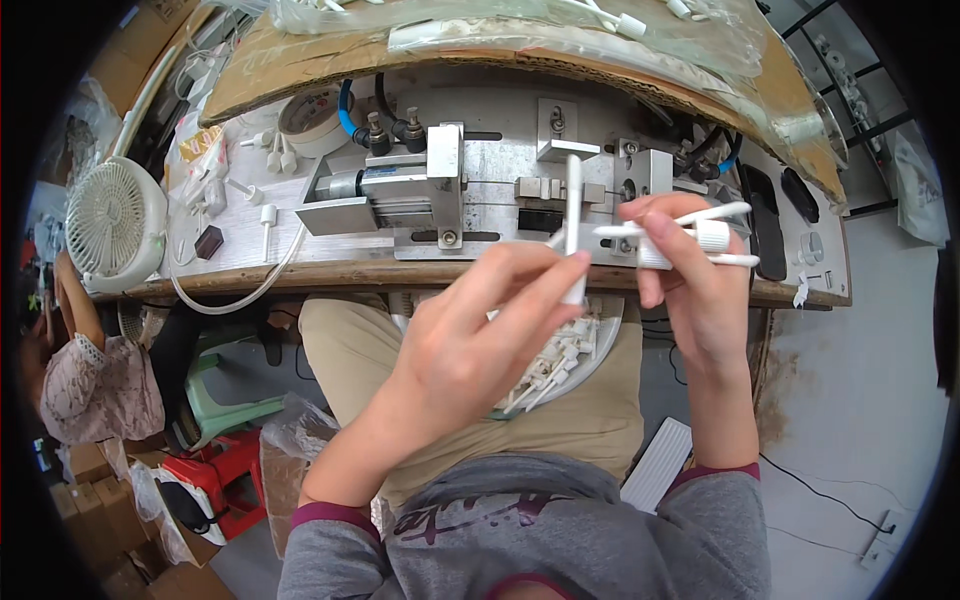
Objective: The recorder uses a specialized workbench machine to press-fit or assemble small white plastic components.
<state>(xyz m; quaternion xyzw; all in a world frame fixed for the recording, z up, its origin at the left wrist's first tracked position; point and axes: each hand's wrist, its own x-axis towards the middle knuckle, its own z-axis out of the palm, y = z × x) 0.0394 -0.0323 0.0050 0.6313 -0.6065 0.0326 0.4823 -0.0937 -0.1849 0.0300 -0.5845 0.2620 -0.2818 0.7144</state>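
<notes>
My left hand (pixel 460 345) is raised over my lap, with thumb and fingers closed on a white plastic cap with a long stem (pixel 573 205), its stem pointing up. To its right, my right hand (pixel 700 290) is closed around several similar white stemmed caps (pixel 712 236), their stems sticking out both ways. The tips of the two hands' pieces come close together; whether they touch I cannot tell. Below my hands, a round pale tray (pixel 607 347) on my lap holds many small white stemmed pieces (pixel 560 362), partly hidden by my left hand.
Beyond my hands, a metal fixture (pixel 447 185) with air cylinders stands on the bench. A cardboard sheet (pixel 300 75) hangs over the back. To the left are a white fan (pixel 117 225), a tape roll (pixel 310 120) and loose caps (pixel 268 218); to the right, a black phone (pixel 765 235).
</notes>
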